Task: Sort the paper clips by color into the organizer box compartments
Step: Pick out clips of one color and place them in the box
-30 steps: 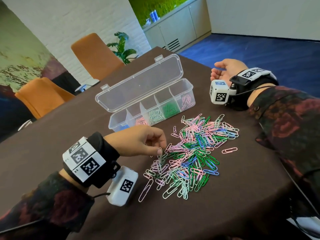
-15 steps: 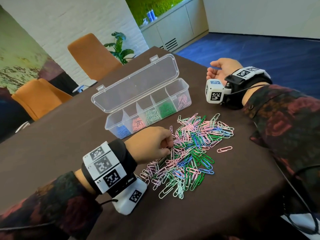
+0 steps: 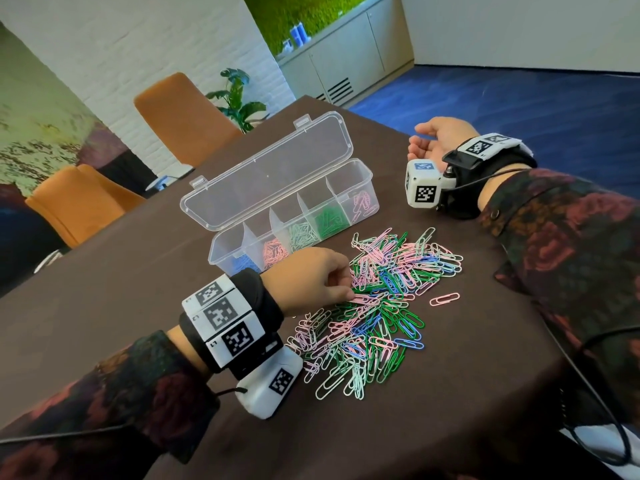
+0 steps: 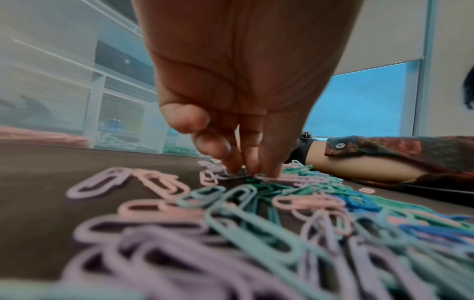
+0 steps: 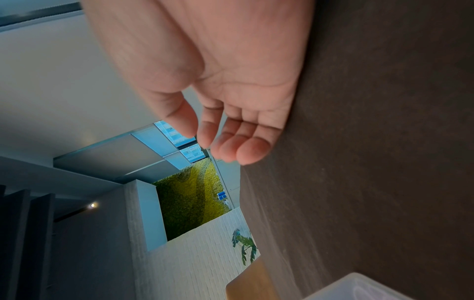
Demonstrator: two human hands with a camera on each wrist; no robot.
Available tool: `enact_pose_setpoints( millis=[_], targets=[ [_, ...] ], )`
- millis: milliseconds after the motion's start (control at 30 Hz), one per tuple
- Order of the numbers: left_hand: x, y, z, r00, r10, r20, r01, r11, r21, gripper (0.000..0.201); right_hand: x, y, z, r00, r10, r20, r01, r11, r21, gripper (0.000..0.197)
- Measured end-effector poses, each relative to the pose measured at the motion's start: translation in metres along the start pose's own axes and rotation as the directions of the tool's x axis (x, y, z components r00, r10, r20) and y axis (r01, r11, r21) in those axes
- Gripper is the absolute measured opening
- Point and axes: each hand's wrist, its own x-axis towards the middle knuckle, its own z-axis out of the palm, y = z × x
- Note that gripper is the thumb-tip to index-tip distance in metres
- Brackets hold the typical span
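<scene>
left hand (image 3: 311, 277) has moved deeper into the paper clips (image 3: 381, 306), fingertips pinching at a pink one; right hand (image 3: 438, 140) lies idle, loosely open.

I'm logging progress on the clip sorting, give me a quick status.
Left hand fingers down in the clip pile, on a pink clip. Right hand idle, empty. Organizer box open, partly filled. Nothing in the way.
</scene>
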Motion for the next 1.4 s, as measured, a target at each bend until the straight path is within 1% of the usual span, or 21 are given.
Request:
enact_pose_setpoints(
  millis=[167,267,300,367,433,500,567,733,867,1033,1133,1233,1333,1400],
  targets=[
    [0.003,0.001,0.000,0.999,-0.042,-0.032,0.043,0.998,0.046,0.022,0.001,0.000,0.000,1.000,0.002,0.003,-0.002,1.000,-0.007,0.019],
    [0.000,0.001,-0.001,0.996,-0.064,-0.063,0.067,0.996,0.059,0.018,0.001,0.000,0.000,1.000,-0.007,0.004,0.007,1.000,-0.006,0.017],
    [-0.003,0.000,-0.001,0.997,-0.062,-0.053,0.065,0.997,0.050,0.017,0.001,0.001,0.000,1.000,-0.013,0.006,0.013,1.000,-0.006,0.016],
    [-0.008,0.001,-0.002,0.998,-0.058,0.011,0.058,0.998,0.018,0.016,0.003,0.000,-0.001,1.000,-0.018,0.008,0.019,1.000,-0.004,0.018],
    [-0.013,0.002,-0.001,0.996,-0.061,0.069,0.062,0.998,-0.016,0.022,0.003,0.000,-0.001,1.000,-0.022,0.005,0.022,1.000,-0.003,0.019],
    [-0.015,0.004,0.000,0.994,-0.074,0.083,0.076,0.997,-0.022,0.030,0.002,0.000,0.000,1.000,-0.022,0.002,0.022,1.000,-0.005,0.019],
    [-0.016,0.005,0.002,0.993,-0.094,0.075,0.096,0.995,-0.027,0.033,0.002,0.001,0.000,1.000,-0.022,0.002,0.022,1.000,-0.002,0.020],
    [-0.018,0.008,0.007,0.988,-0.129,0.088,0.140,0.980,-0.140,0.022,0.001,0.000,-0.001,0.999,-0.034,-0.004,0.034,0.999,0.003,0.017],
    [-0.021,0.008,0.008,0.989,-0.131,0.072,0.141,0.978,-0.154,0.016,0.002,0.000,-0.001,1.000,-0.024,-0.004,0.024,1.000,-0.007,0.021],
    [-0.023,0.008,0.009,0.993,-0.108,0.042,0.113,0.982,-0.153,0.015,0.002,0.000,-0.001,1.000,-0.026,0.000,0.026,1.000,0.003,0.017],
    [-0.023,0.005,0.010,0.992,-0.116,0.041,0.123,0.968,-0.220,0.018,0.002,0.001,-0.001,1.000,-0.026,0.002,0.026,1.000,0.005,0.017],
    [-0.023,-0.001,0.009,0.989,-0.122,0.078,0.141,0.939,-0.312,0.018,0.003,0.000,-0.001,1.000,-0.018,0.002,0.018,1.000,-0.002,0.020],
    [-0.024,-0.008,0.009,0.986,-0.126,0.108,0.161,0.886,-0.435,0.019,0.003,0.000,-0.001,1.000,-0.010,0.007,0.010,1.000,-0.001,0.021],
    [-0.024,-0.014,0.008,0.985,-0.137,0.104,0.171,0.846,-0.505,0.019,0.003,-0.001,-0.001,1.000,-0.012,0.008,0.012,1.000,0.003,0.020]
  ],
)
